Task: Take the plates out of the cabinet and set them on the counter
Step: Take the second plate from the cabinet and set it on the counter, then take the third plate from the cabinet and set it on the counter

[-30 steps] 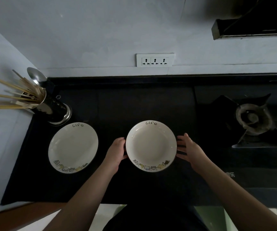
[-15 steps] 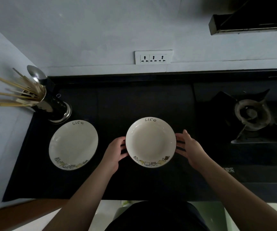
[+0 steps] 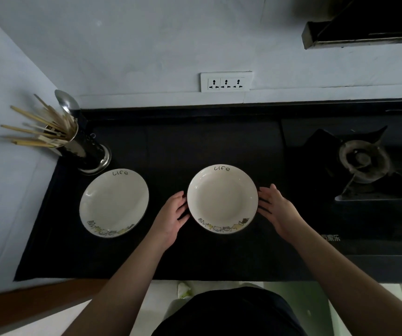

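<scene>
A white plate [image 3: 222, 198] with "Life" lettering and a cartoon border lies flat on the black counter [image 3: 195, 146], in the middle. My left hand [image 3: 171, 214] is at its left rim and my right hand [image 3: 276, 207] at its right rim. The fingers of both are fairly straight, with the tips touching the edge. A second matching plate [image 3: 114, 202] lies on the counter to the left, apart from my hands. No cabinet is in view.
A metal utensil holder [image 3: 83, 151] with chopsticks and a ladle stands behind the left plate in the corner. A gas burner [image 3: 362, 158] sits at the right. There is a wall socket [image 3: 226, 81] behind and a range hood [image 3: 364, 27] at the upper right.
Only the view has shifted slightly. The middle plate stays on the counter and both hands stay at its rim, the right fingertips a touch closer.
</scene>
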